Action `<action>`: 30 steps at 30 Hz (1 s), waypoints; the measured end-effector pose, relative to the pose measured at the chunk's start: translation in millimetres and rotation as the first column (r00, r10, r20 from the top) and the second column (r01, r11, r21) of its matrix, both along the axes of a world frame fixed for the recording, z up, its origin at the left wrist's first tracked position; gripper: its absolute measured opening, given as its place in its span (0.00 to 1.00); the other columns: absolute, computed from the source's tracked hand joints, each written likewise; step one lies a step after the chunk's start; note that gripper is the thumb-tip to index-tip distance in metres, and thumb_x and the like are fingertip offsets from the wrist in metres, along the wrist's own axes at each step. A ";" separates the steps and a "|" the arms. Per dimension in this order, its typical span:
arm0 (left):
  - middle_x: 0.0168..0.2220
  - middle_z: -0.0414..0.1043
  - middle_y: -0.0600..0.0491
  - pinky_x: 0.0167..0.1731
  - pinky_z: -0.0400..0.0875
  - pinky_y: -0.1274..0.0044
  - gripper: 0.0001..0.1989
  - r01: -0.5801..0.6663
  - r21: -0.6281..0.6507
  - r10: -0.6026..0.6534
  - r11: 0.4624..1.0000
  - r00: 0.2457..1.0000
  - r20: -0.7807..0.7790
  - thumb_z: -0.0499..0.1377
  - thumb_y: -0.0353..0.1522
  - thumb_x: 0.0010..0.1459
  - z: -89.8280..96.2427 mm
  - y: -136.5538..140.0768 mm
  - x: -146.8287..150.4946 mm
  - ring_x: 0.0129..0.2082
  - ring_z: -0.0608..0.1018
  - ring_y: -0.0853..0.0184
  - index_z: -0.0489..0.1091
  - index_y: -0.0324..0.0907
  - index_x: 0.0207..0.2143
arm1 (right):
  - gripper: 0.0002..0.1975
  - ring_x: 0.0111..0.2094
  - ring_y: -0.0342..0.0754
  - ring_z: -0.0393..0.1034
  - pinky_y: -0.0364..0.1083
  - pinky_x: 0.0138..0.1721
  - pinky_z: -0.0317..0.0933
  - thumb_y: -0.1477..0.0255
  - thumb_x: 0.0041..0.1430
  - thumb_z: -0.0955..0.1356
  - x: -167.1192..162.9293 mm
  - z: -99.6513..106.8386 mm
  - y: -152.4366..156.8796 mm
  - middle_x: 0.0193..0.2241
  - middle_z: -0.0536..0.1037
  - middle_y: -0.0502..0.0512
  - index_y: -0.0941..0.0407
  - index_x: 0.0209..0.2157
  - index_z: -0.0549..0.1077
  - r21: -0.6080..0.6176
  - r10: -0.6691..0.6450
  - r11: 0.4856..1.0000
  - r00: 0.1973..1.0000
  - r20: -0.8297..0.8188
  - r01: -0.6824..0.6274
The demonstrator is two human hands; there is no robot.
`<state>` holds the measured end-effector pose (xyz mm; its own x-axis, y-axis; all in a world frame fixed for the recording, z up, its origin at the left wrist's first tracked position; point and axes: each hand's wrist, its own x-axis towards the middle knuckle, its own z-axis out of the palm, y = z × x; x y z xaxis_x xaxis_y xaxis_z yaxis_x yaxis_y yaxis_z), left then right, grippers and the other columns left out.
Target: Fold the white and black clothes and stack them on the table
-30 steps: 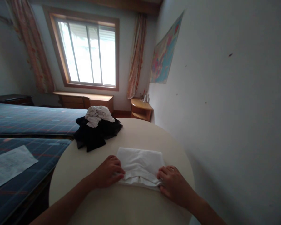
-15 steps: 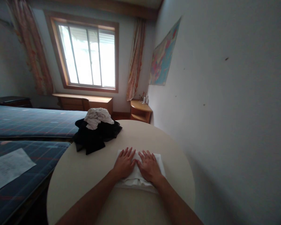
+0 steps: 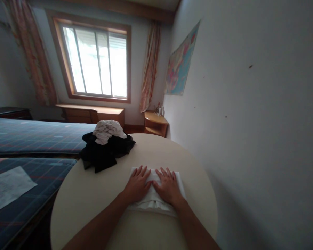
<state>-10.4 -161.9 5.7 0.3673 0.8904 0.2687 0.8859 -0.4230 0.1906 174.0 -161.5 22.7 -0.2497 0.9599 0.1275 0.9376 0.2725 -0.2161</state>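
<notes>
A folded white cloth (image 3: 155, 205), perhaps a garment, lies flat on the round cream table (image 3: 88, 198). My left hand (image 3: 137, 184) rests palm down on its left part, fingers spread and pointing away from me. On the right part of the cloth lies my right hand (image 3: 167, 185), also flat with its fingers apart. The two thumbs nearly meet over the middle. Small creases show along the near edge of the cloth, and my palms hide much of its surface.
A heap of black clothing (image 3: 101, 152) with a crumpled whitish cloth (image 3: 109, 130) on top sits at the table's far left edge. Left of the table are plaid mattresses (image 3: 41, 139), one bearing a printed sheet (image 3: 10, 187). A white wall (image 3: 250, 156) rises close on the right.
Both hands have slid very slightly toward me on the cloth, still flat. The cloth and the heap of clothing keep their places; the view has shifted a little.
</notes>
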 end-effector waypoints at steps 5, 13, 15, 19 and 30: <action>0.68 0.53 0.46 0.64 0.50 0.59 0.27 0.004 -0.008 -0.004 1.000 1.000 0.005 0.47 0.43 0.68 4.2 -1.0 -1.9 0.68 0.53 0.53 0.58 0.44 0.65 | 0.35 0.69 0.58 0.42 0.58 0.66 0.33 0.47 0.64 0.56 3.4 3.9 0.6 0.68 0.55 0.56 0.49 0.66 0.57 -0.013 -0.014 1.000 1.000 0.019 0.015; 0.69 0.50 0.44 0.64 0.46 0.55 0.29 -0.181 -0.054 0.180 0.982 0.983 -0.033 0.44 0.45 0.67 3.8 3.5 -13.2 0.69 0.51 0.50 0.56 0.42 0.66 | 0.34 0.69 0.58 0.43 0.62 0.64 0.39 0.51 0.67 0.54 20.3 -2.0 3.5 0.68 0.53 0.62 0.56 0.66 0.57 -0.038 -0.290 0.956 0.957 -0.001 0.290; 0.68 0.51 0.43 0.63 0.46 0.53 0.29 -0.255 -0.044 0.254 0.966 0.967 -0.036 0.45 0.45 0.67 5.1 3.5 -13.6 0.68 0.51 0.48 0.57 0.41 0.65 | 0.34 0.68 0.59 0.44 0.64 0.64 0.37 0.52 0.67 0.55 20.1 2.1 0.9 0.67 0.53 0.65 0.58 0.65 0.59 -0.003 -0.302 0.953 0.953 -0.007 0.302; 0.66 0.56 0.40 0.64 0.45 0.55 0.28 -0.290 0.060 0.291 0.955 0.957 -0.014 0.49 0.41 0.65 10.2 -0.3 -5.4 0.68 0.52 0.48 0.61 0.36 0.62 | 0.29 0.69 0.57 0.42 0.60 0.66 0.32 0.55 0.68 0.56 7.6 12.8 -8.2 0.68 0.52 0.63 0.57 0.62 0.65 0.162 -0.094 0.982 0.996 -0.006 0.094; 0.65 0.59 0.46 0.64 0.52 0.60 0.23 -0.021 -0.048 0.023 0.999 0.999 0.038 0.46 0.35 0.68 4.5 12.1 -26.6 0.67 0.59 0.58 0.62 0.42 0.62 | 0.37 0.69 0.59 0.42 0.62 0.67 0.30 0.49 0.59 0.64 -4.0 26.4 -43.1 0.68 0.53 0.55 0.46 0.66 0.56 -0.059 0.488 0.868 0.869 -0.074 -0.493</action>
